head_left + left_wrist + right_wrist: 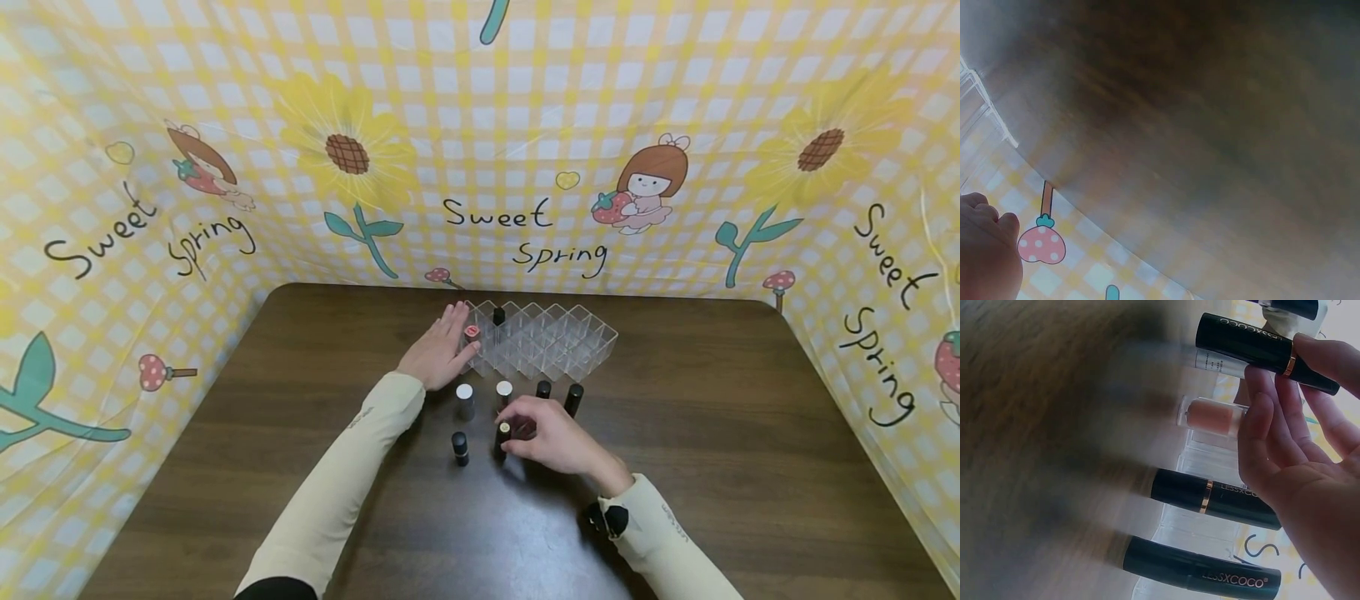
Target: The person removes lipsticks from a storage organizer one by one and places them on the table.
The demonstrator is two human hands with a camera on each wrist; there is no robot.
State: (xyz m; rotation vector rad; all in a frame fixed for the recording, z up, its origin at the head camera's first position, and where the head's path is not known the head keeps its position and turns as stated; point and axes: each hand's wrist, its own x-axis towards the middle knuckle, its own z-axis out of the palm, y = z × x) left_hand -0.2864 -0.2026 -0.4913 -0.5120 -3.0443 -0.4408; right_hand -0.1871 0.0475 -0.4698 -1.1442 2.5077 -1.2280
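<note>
A clear lipstick organizer (558,342) with diamond-shaped slots stands toward the back of the table. My left hand (437,348) lies along its left end with fingers straight. Between thumb and fingers, my right hand (553,437) pinches a black lipstick tube (1244,344) with a gold band, in front of the organizer. Inside the left slots stand a tube with a red top (472,333) and a black-topped one (498,317). In the right wrist view, a clear tube with a peach-coloured body (1210,417) shows behind my fingers. The left wrist view catches part of my left hand (988,244).
Before the organizer stand a silver-white-topped tube (465,402), another white-topped tube (504,390) and two black tubes, one (574,400) to the right. A short black tube (460,450) stands nearer me. Checked yellow cloth (480,167) surrounds the dark wooden table (225,467).
</note>
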